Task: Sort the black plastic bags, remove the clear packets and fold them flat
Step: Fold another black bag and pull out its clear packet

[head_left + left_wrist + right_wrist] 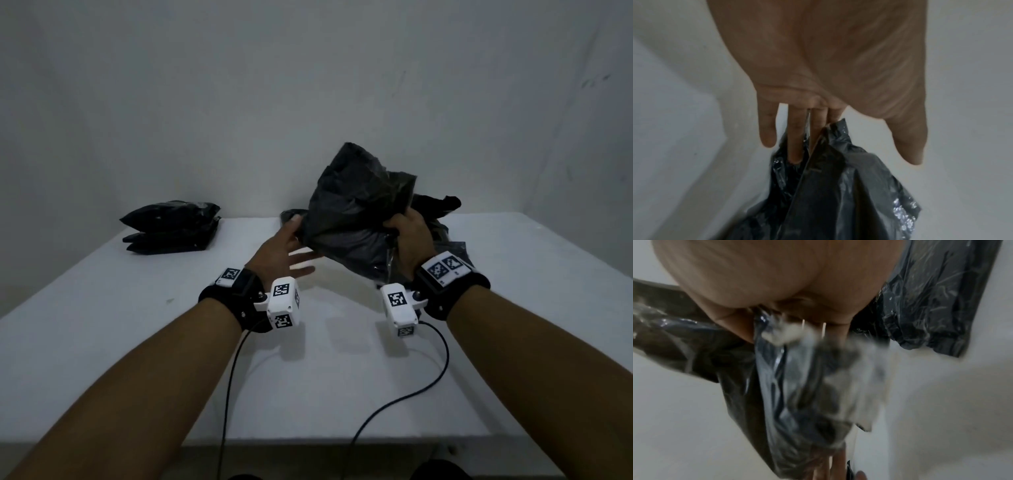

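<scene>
**Bag lifted between both hands, ready to slip**

The right hand (409, 240) grips a crumpled black bag (356, 212), lifted over the far side of the white table (342, 377), above a loose heap of bags (442, 219). The left hand (284, 253) is spread wide, fingers straight against the bag's edge. The thin, glossy film looks slippery; held by one hand only, it could sag and slide free, I'd guess. A clear packet (849, 366) shows blurred by the right palm. Folded bags (171, 228) sit stacked far left.
</scene>
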Demonstrator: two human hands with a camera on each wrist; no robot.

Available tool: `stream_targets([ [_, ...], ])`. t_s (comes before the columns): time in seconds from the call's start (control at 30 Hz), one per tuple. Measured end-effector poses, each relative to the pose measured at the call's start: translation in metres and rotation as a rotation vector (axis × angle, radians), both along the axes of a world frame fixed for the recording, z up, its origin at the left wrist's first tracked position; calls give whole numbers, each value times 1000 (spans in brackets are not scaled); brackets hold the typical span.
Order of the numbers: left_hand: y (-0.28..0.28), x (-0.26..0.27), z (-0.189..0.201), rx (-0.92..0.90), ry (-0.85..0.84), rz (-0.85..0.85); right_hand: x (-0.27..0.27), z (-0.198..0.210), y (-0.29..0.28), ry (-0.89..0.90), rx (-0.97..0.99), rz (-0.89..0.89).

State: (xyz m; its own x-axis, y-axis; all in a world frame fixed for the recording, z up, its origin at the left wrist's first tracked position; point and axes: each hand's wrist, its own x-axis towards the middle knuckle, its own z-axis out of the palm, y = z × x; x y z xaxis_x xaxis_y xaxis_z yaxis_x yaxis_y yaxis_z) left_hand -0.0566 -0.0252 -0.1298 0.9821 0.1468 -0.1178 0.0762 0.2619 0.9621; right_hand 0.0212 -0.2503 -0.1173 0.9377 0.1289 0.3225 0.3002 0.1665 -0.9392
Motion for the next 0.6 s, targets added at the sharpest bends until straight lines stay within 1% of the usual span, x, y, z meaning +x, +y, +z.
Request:
stream_targets([
  [0.03, 3, -2, 2, -18, -39, 31, -1, -2, 0, 32, 27, 25],
  [0.1, 9, -8, 3, 49, -94, 83, -1, -5, -1, 78, 56, 57],
  [0.17, 14, -14, 2, 134, -123, 64, -2, -5, 0, 94, 57, 87],
  [0.23, 15, -19, 0, 190, -121, 4, -5, -6, 4, 123, 83, 187],
  [0.3, 15, -20, -4, 188, -135, -14, -7, -7, 9, 125, 67, 315],
  [0.37, 14, -22, -5, 134, -157, 46, -10, -8, 12, 96, 0, 378],
  [0.47, 14, -25, -8, 128, -180, 153, -10, -9, 13, 96, -12, 404],
  [0.6, 16, -28, -10, 157, -167, 170, -4, -12, 11, 106, 14, 332],
])
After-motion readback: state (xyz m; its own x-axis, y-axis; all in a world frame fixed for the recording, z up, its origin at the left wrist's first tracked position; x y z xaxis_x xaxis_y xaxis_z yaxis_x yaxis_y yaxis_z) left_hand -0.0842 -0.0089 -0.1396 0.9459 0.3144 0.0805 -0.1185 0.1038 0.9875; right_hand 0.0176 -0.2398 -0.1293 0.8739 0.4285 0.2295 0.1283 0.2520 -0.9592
